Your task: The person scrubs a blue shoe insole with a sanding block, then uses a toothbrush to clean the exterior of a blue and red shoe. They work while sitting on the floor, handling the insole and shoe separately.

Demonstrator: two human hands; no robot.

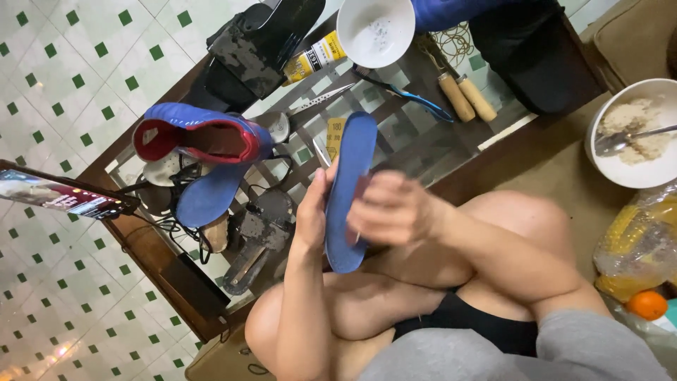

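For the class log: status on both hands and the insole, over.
Left hand grips blue insole edge, upright. Right hand pressed on its face. Blue-red shoe on table beyond; nothing blocking.

Landmark: blue insole [350, 185], held upright over the knees. Beyond its tip, a bare patch of the glass table [402, 141], hemmed by a blue-handled tool [405, 93], two wooden handles [464, 97] and a white bowl [374, 29]. Left of it, crowded: blue-and-red shoe [201, 137], cords, metal stand [252, 243]. Right of it, open brown surface up to the bowl with a spoon [635, 134].
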